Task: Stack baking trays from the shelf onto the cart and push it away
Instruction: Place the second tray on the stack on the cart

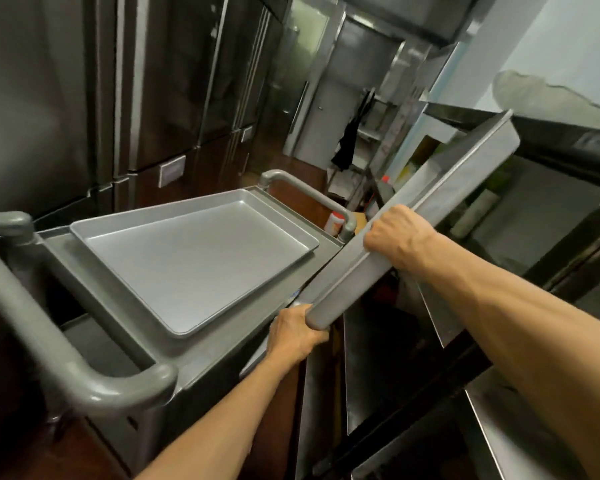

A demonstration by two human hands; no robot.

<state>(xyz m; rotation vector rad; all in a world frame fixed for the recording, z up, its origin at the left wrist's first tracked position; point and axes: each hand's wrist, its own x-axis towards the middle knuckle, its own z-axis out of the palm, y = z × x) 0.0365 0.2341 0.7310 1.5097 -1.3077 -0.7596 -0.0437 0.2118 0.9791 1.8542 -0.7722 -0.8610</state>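
I hold a silver baking tray (440, 199) tilted on edge, between the shelf and the cart. My left hand (297, 332) grips its near corner from below. My right hand (400, 235) clamps its long rim near the middle. A second baking tray (194, 261) lies flat on the top of the grey cart (222, 355), to the left of the held tray. The steel shelf (499, 438) stands at the right, and the held tray's far end sits just in front of its upper level.
The cart has a grey handle (49, 341) at the near left and another handle (312, 195) at its far end. Tall steel refrigerators (153, 98) line the left side. A narrow aisle runs ahead, with an orange-lidded jar (336, 225) and clutter on the floor.
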